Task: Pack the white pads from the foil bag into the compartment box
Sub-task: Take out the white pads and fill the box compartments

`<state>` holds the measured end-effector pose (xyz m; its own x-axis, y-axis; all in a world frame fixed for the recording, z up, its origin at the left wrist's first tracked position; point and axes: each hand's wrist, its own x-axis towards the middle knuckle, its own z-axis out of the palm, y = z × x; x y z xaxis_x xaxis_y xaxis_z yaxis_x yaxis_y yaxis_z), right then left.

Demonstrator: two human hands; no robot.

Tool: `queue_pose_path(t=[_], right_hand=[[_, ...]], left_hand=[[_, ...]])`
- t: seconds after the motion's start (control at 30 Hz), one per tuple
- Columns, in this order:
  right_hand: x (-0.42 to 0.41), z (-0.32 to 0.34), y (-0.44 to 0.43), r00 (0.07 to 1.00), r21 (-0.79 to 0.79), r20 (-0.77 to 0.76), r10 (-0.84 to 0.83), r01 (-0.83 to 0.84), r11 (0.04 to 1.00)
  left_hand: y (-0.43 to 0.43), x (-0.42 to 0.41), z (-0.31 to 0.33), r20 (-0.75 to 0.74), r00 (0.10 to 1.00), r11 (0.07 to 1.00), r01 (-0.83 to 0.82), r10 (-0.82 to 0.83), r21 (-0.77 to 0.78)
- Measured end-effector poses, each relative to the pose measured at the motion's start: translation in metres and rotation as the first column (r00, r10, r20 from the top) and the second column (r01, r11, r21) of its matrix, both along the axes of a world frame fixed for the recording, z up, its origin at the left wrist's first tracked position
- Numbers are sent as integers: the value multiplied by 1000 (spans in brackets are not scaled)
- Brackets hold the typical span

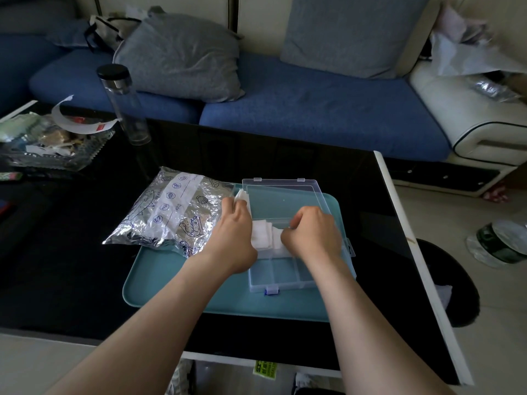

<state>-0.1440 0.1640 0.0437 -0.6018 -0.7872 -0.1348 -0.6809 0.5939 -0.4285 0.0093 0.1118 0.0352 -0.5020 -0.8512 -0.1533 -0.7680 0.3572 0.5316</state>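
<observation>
The right hand (310,235) is pinching white pads (263,236) down into a far cell of the compartment box (285,279) while the left hand (233,232) is gripping more by the foil bag (171,215), which likely need tucking in next.

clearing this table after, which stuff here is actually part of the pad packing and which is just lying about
Job in hand: white pads, foil bag, compartment box, teal tray under the box.

Lying about: glass bottle, glass dish of scraps, grey cushion, cloth bag on the sofa.
</observation>
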Motion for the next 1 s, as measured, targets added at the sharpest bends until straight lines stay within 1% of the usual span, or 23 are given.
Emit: queue_pose_path(t=[0.1, 0.17, 0.3, 0.37, 0.47, 0.57, 0.67, 0.77, 0.83, 0.9, 1.0], right_hand=[[2, 1, -2, 1000, 79, -6, 0, 1, 997], [2, -3, -3, 1000, 106, 19, -16, 14, 994], [-5, -8, -6, 977, 79, 125, -171, 162, 984], [-7, -11, -8, 962, 93, 174, -212, 198, 976], [-4, -16, -10, 974, 119, 145, -175, 158, 980], [-5, -22, -10, 988, 115, 74, -134, 125, 985], [-6, -26, -10, 993, 110, 51, -109, 103, 989], [-6, -21, -8, 998, 44, -17, -66, 67, 997], [-5, -14, -5, 999, -6, -49, -9, 9, 1000], [-2, -9, -2, 996, 11, -15, 88, -88, 996], [3, -11, 1, 978, 122, 119, 171, -186, 975]], left_hand=[[0, 1, 0, -3, 1000, 1000, 10, -10, -6], [1, 1, 0, -5, 1000, 1000, 14, -14, -8], [1, 1, 1, -9, 1000, 1000, 8, -8, -6], [2, 1, 2, -7, 1000, 1000, 7, -7, -6], [2, 1, 2, 3, 1000, 1000, 11, -11, -10], [2, 0, 3, 18, 1000, 1000, 11, -11, -2], [3, 0, 7, 30, 999, 1000, 12, -12, 18], [3, 2, 15, 33, 999, 999, 14, -15, 36], [3, 4, 22, 36, 999, 999, 9, -10, 37], [4, 6, 29, 18, 1000, 1000, -6, 6, 18], [4, 7, 34, -105, 993, 997, -60, 55, -46]])
